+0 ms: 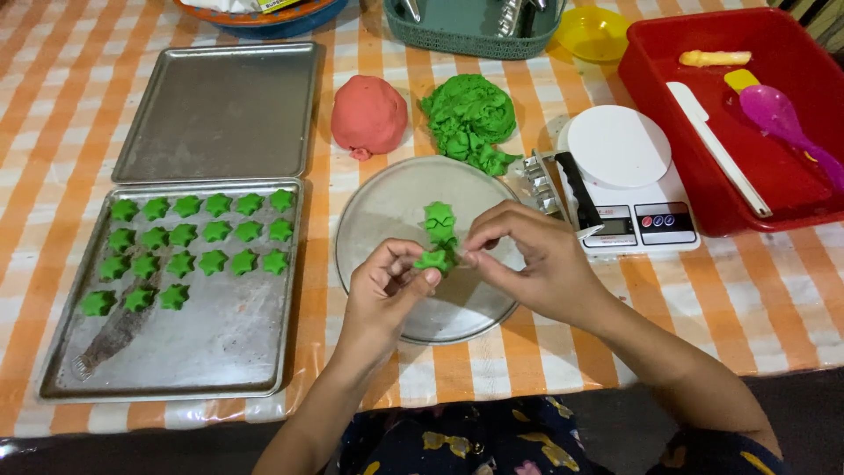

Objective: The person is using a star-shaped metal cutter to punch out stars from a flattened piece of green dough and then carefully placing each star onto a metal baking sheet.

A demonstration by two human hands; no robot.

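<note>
green dough stars (437, 237) are being pinched between both the left hand (387, 286) and right hand (527, 259) at frame centre, three rows filling the lower-left baking tray (229, 343), much green dough (469, 119) waiting.

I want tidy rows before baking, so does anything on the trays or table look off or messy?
Mostly tidy. The lower baking tray has a dark smear at its lower left, and its bottom row of green star pieces sits slightly out of line. The upper tray is bare. Both hands hold a green piece.
</note>
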